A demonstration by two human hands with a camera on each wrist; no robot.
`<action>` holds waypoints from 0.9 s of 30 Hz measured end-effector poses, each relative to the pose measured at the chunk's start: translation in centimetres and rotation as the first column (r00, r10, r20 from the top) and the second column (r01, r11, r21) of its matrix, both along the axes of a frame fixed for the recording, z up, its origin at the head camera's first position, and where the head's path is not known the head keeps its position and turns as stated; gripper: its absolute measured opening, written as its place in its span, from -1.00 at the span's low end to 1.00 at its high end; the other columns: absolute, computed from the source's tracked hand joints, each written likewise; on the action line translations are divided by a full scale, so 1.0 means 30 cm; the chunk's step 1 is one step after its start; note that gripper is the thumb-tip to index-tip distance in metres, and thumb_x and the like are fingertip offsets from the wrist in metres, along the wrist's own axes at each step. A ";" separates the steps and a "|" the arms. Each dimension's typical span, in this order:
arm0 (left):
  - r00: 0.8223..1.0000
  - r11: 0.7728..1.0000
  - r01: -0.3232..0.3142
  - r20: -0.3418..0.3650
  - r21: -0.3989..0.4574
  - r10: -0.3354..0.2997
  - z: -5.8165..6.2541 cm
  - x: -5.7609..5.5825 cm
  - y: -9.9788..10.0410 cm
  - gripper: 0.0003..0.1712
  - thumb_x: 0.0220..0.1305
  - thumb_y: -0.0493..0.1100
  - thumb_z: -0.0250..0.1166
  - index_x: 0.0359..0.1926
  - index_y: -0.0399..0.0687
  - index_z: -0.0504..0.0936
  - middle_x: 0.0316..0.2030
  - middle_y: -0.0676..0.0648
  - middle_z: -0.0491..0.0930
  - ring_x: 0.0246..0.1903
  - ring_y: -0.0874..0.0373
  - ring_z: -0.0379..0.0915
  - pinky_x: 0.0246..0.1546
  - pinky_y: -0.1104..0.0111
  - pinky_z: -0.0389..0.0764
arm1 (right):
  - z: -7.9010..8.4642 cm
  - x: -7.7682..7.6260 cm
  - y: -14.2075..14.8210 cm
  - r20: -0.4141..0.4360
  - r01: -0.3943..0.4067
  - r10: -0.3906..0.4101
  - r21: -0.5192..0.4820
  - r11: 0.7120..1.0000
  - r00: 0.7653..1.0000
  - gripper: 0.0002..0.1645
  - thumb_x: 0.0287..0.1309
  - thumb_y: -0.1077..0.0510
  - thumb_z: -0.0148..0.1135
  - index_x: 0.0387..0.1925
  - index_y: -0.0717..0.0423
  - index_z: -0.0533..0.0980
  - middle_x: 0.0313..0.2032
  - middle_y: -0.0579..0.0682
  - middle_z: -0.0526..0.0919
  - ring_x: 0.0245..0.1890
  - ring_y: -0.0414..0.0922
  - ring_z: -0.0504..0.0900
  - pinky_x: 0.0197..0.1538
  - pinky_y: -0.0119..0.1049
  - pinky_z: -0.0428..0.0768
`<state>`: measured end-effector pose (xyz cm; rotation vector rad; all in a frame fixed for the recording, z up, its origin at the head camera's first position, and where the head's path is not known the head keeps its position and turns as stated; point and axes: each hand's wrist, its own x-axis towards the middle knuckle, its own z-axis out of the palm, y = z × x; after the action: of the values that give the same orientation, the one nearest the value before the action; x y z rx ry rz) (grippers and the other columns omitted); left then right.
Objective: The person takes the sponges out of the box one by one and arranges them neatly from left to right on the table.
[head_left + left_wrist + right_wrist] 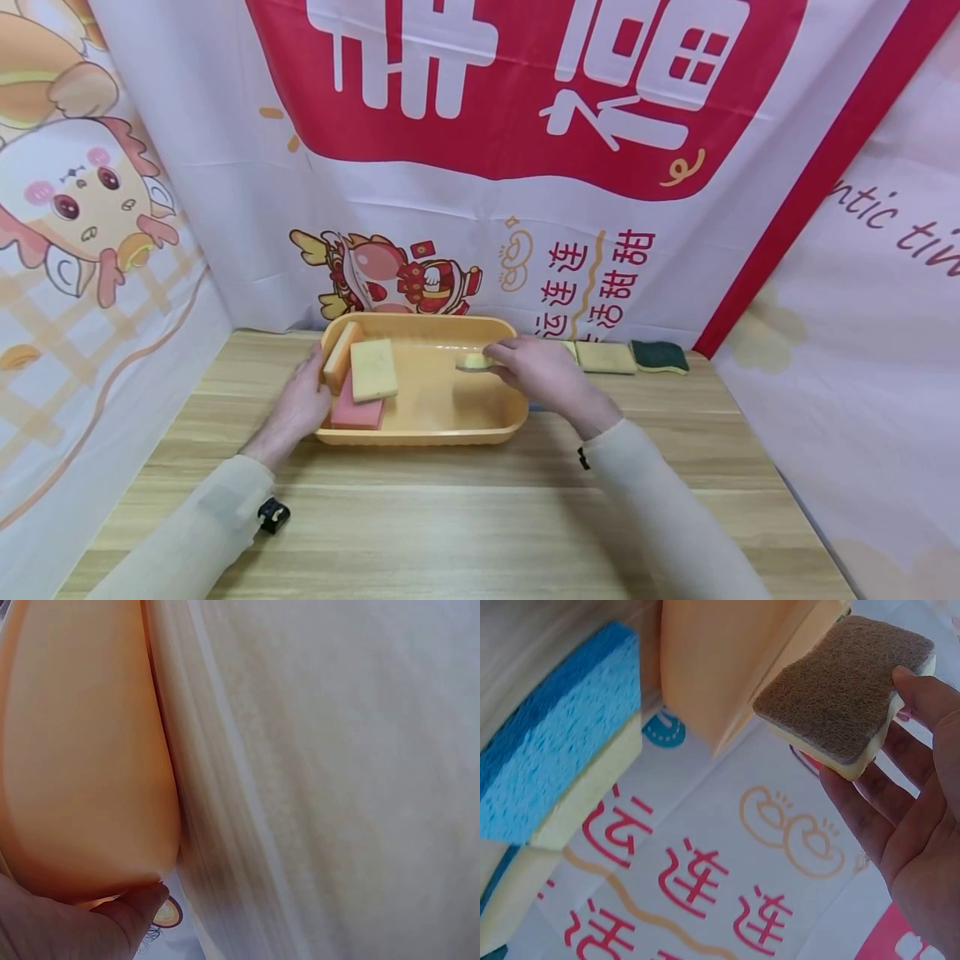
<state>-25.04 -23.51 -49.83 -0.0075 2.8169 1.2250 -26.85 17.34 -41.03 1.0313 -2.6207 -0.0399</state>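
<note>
A pale orange plastic basin (420, 437) stands on the table, and my left hand (307, 396) holds its left end by the rim. In the left wrist view the left thumb (135, 911) lies against the basin wall; the other fingers are mostly hidden. My right hand (543, 371) pinches a scouring sponge (847, 690), grey-brown pad on one face and pale yellow foam on the other, above the basin's right part. Inside the basin's left end are an orange sponge (342, 354) on edge, a pink sponge (356, 412) and a pale yellow sponge (373, 369) overlapping the pink one.
Right of the basin lie a yellow sponge (606, 357) and a dark green-topped sponge (660, 357) in a row. A blue sponge (570, 727) sits beside the basin, mostly behind my right hand in the head view. Printed cloth (450, 192) hangs behind the table (450, 517).
</note>
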 end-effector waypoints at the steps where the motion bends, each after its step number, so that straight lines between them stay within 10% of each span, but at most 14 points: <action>1: 1.000 1.000 0.000 -0.002 0.001 0.000 0.001 0.000 0.000 0.06 0.55 -0.41 -0.09 0.90 -0.28 -0.39 0.85 -0.62 -0.23 0.85 -0.61 -0.19 0.92 -0.41 -0.09 | 0.003 0.000 0.009 0.010 0.012 -0.012 0.001 1.000 1.000 -0.73 0.59 -0.05 0.56 0.21 -0.20 0.82 0.06 -0.15 0.98 -0.05 -0.08 0.93 -0.11 -0.15 0.93; 27: 1.000 1.000 -0.007 0.016 0.008 0.007 -0.009 -0.003 -0.003 0.07 0.59 -0.40 -0.11 0.90 -0.19 -0.45 0.87 -0.59 -0.25 0.86 -0.61 -0.21 0.91 -0.43 -0.11 | -0.015 0.011 0.351 0.114 0.268 -0.268 0.015 0.963 0.957 -0.63 0.52 0.00 0.62 0.26 -0.10 0.82 0.06 -0.01 0.95 -0.01 0.02 0.90 0.05 0.06 0.98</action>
<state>-25.13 -23.58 -50.09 -0.0269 2.8007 1.2322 -26.53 27.88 -41.48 0.6893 -2.8484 -0.0433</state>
